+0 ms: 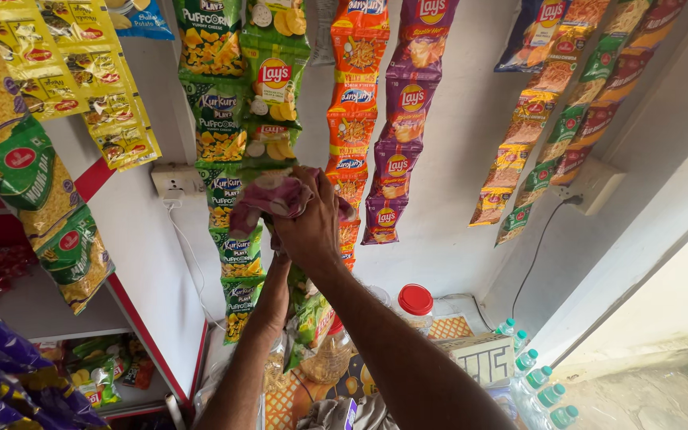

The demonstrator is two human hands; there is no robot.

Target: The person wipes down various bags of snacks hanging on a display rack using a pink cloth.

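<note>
Pink-and-white cloth (274,199) is being pressed against the hanging green snack packets (236,239) by the right hand (312,227), fingers closed around it. Left hand (274,296) is steadying the strip's lower end, grip hidden; light strokes seem wisest.

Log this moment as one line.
right hand: wiping with crumpled pink cloth | left hand: holding hanging green snack-packet strip | backdrop: white wall
</note>
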